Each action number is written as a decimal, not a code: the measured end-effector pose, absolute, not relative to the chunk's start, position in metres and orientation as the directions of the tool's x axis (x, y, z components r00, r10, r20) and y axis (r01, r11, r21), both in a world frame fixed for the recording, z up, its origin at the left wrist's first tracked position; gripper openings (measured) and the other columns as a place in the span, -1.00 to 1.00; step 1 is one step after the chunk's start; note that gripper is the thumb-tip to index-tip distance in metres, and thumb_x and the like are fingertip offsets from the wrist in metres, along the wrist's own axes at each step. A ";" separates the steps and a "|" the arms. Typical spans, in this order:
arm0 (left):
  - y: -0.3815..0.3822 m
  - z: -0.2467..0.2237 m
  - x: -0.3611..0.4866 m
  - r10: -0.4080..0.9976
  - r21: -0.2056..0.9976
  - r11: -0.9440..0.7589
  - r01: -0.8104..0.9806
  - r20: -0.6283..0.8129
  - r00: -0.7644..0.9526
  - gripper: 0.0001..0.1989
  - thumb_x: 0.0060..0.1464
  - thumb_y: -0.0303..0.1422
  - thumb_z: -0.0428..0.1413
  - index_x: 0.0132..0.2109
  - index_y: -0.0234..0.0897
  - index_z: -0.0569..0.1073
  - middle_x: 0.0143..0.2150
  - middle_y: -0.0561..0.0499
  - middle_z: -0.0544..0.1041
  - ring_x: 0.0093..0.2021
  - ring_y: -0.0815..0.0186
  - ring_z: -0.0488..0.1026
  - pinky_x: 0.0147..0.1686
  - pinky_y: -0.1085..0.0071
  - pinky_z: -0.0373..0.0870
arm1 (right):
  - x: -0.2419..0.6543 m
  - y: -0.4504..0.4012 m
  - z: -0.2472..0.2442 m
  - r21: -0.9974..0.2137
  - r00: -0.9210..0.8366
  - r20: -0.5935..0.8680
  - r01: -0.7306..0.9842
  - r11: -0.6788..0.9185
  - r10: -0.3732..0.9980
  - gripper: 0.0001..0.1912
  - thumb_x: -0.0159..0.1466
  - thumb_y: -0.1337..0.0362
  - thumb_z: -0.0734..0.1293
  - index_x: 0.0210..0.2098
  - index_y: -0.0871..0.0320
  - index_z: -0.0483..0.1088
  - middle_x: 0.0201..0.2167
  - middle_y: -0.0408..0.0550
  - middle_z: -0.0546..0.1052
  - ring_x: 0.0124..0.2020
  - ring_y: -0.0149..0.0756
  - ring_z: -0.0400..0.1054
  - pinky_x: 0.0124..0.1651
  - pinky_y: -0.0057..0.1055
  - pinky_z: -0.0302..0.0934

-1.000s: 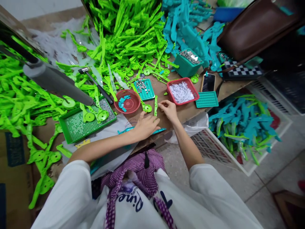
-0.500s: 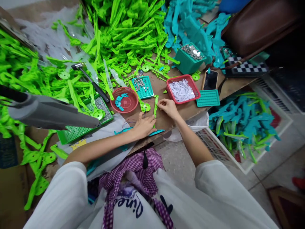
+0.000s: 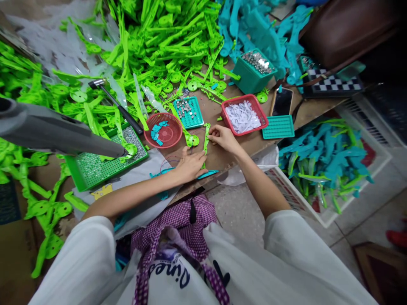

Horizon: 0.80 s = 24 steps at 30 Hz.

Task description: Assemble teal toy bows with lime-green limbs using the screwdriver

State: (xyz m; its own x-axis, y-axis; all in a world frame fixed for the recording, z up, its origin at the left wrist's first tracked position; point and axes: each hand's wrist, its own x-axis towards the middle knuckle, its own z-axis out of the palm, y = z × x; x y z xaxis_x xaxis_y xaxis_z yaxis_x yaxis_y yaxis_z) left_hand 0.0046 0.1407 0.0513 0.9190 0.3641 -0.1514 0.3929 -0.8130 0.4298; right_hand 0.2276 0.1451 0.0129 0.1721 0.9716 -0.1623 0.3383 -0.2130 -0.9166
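A narrow bright-green plastic part (image 3: 206,137) stands out lengthwise between my hands on the brown work surface. My left hand (image 3: 191,164) lies over its lower end, fingers close together and holding it down. Beneath that palm and wrist runs a long teal plastic piece (image 3: 208,174), mostly covered. Just right of the green part, my right hand (image 3: 221,138) has thumb and forefinger pinched beside its edge; whatever is in the pinch is too small to make out. Near my left fingertips lies a green part with a round end (image 3: 192,140), thin wires beside it.
A red basket (image 3: 177,142) with teal bits, a teal tray (image 3: 201,114) of small metal discs and a red tub (image 3: 266,122) of white strips surround my hands. A grey tool (image 3: 73,135) juts in from the left, near a hammer (image 3: 129,117). Green parts (image 3: 178,38) are heaped behind.
The view has shifted slightly. My right hand remains pinched beside the green part, with its fingertips a little more curled; the left hand stays over the lower end.
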 end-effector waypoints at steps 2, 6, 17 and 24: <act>0.140 0.052 0.004 0.369 0.433 -0.809 0.398 -0.153 0.917 -0.59 0.33 -0.23 0.04 0.21 -0.37 0.39 0.34 -0.36 0.35 0.24 -0.02 0.42 0.29 -0.20 -0.10 | 0.230 0.148 0.014 -0.922 0.145 -0.181 0.320 -0.219 0.973 -0.72 0.06 0.14 0.50 -0.36 0.15 0.43 -0.56 -0.25 0.39 -0.57 -0.47 0.29 -0.54 -0.53 0.28; 0.141 0.055 0.003 0.368 0.413 -0.818 0.400 -0.158 0.916 -0.61 0.32 -0.24 0.05 0.18 -0.35 0.41 0.34 -0.34 0.35 0.23 -0.02 0.42 0.28 -0.21 -0.06 | 0.236 0.158 0.017 -0.912 0.046 -0.287 0.292 -0.287 0.957 -0.73 0.04 0.20 0.55 -0.41 0.18 0.42 -0.62 -0.27 0.38 -0.63 -0.50 0.28 -0.56 -0.54 0.30; 0.206 0.078 0.063 0.458 0.170 -0.871 0.461 -0.058 0.887 -0.61 0.30 -0.59 -0.19 0.10 -0.49 0.45 0.14 -0.34 0.44 0.20 0.02 0.32 0.07 0.11 0.27 | 0.233 0.163 0.026 -0.883 0.106 -0.380 0.254 -0.394 0.919 -0.69 -0.03 0.42 0.59 -0.54 0.21 0.35 -0.66 -0.28 0.38 -0.64 -0.50 0.30 -0.60 -0.55 0.33; 0.208 0.061 0.069 0.485 0.123 -0.864 0.488 -0.053 0.873 -0.60 0.29 -0.58 -0.22 0.06 -0.55 0.45 0.10 -0.39 0.43 0.16 -0.04 0.32 0.06 0.07 0.23 | 0.232 0.164 0.026 -0.879 0.119 -0.403 0.227 -0.420 0.907 -0.65 -0.10 0.37 0.63 -0.55 0.21 0.38 -0.68 -0.27 0.39 -0.67 -0.53 0.29 -0.64 -0.58 0.31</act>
State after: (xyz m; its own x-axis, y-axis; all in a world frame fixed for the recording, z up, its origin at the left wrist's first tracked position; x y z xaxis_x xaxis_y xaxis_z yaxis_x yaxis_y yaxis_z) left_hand 0.0689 0.2080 0.0612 0.8729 0.4850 -0.0531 0.4877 -0.8642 0.1234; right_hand 0.2321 0.1642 0.0262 0.1193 0.9075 -0.4028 0.2274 -0.4199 -0.8786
